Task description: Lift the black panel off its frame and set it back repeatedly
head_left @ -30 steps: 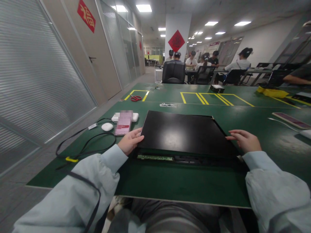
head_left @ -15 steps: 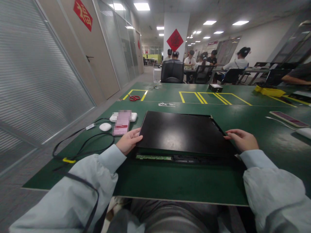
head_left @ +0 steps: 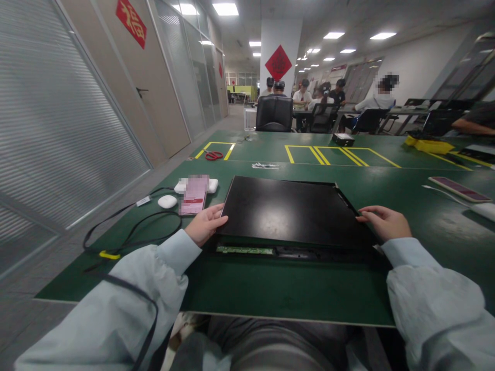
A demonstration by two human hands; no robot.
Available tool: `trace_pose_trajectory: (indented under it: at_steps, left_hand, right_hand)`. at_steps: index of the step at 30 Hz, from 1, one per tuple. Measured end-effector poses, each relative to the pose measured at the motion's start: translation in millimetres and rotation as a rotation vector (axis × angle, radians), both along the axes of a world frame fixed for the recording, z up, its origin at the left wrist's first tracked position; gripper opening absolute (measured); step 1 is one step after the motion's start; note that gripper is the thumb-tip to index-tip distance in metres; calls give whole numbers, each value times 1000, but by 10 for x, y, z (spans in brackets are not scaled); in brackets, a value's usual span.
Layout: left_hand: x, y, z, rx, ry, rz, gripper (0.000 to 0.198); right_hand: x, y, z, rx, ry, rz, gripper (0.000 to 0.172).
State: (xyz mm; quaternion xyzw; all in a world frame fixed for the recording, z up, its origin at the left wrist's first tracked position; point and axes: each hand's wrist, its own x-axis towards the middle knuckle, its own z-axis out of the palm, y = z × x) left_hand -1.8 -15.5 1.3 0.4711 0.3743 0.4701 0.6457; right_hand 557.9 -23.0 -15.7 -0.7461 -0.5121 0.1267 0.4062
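A flat black panel (head_left: 290,208) lies on the green table (head_left: 278,288) in front of me, its near edge raised over a green circuit strip (head_left: 244,250) and a dark frame beneath. My left hand (head_left: 204,224) grips the panel's left near corner, fingers curled round the edge. My right hand (head_left: 382,221) holds the right edge, fingers bent over it. Both sleeves are pale blue.
Left of the panel lie a pink phone (head_left: 192,196), a white mouse-like device (head_left: 167,201) and a looped black cable (head_left: 131,232). Red scissors (head_left: 213,155) sit farther back, another phone (head_left: 458,189) at right. Several people sit at far tables behind a black chair (head_left: 274,114).
Almost nothing has changed; the view shifted slightly and both hands stay on the panel's edges.
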Motion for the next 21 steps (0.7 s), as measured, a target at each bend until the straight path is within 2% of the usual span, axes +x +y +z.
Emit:
trace_pose_trajectory:
  at_steps: [5,10,15,21]
  left_hand:
    - [-9,3,-10,-6,1,-4,82]
    - [-18,10,-34,-1,-30,-15,77]
    - [-32,22,-57,-14,-7,5,78]
    - [-32,25,-65,-29,11,29,85]
  right_hand:
    - [81,19,17,-52,4,43,26]
    - [31,17,56,-39,7,17,22]
    - [-36,11,73,-25,9,-25,28]
    - [69,44,41,-53,13,25,30]
